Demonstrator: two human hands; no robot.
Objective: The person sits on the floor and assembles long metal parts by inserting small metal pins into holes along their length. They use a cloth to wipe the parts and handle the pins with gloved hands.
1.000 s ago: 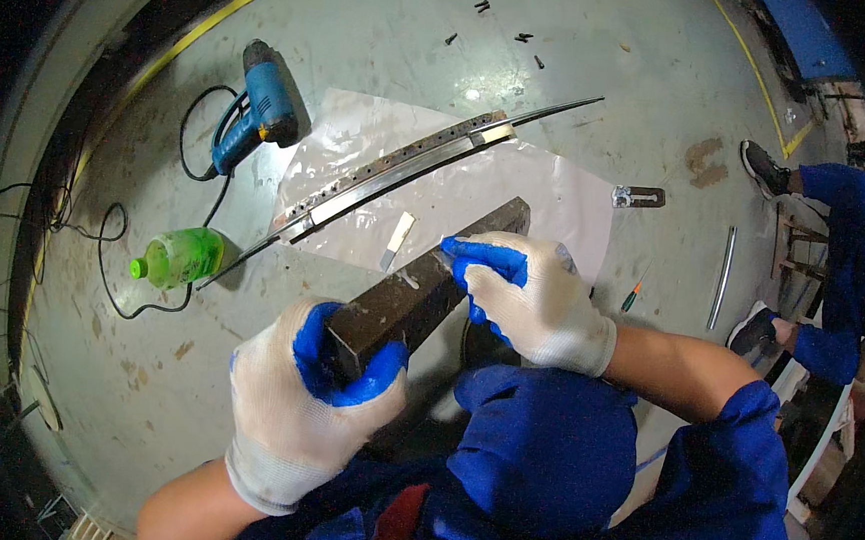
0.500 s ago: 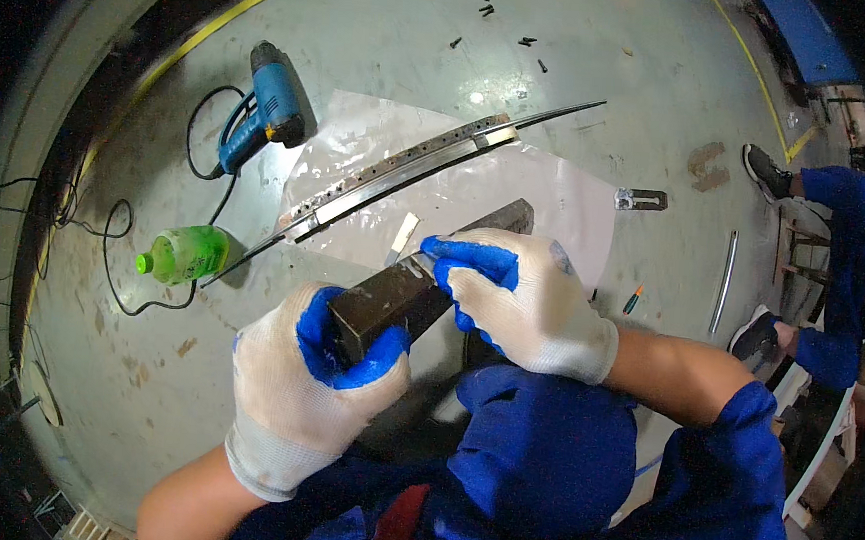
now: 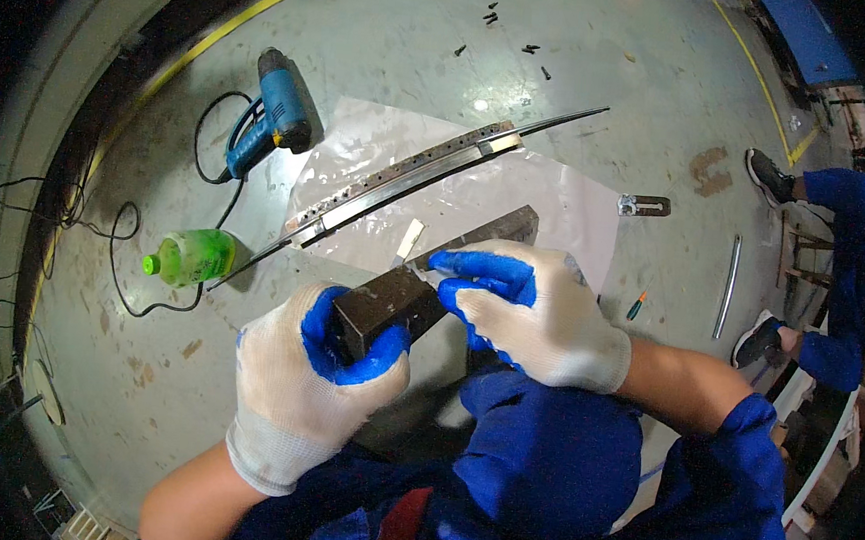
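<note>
Grey concrete floor (image 3: 589,40), clear plastic sheet (image 3: 558,194) spread on it. Dark metal bar (image 3: 421,284) held above the sheet, near end clamped in left hand (image 3: 319,383), fingers wrapped tight. Right hand (image 3: 535,312) on top mid-bar, fingers together, pressing. Just beyond: long perforated metal rail (image 3: 409,178). Left: green bottle (image 3: 193,256), blue power drill (image 3: 278,109). Right: another person's blue sleeve (image 3: 854,199).

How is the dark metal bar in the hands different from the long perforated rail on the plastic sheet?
The dark metal bar is thick, straight and gripped by both hands; the perforated rail is thin, looks slightly curved and lies untouched. The bar is dull dark; the rail is shiny grey. Both look like metal.
</note>
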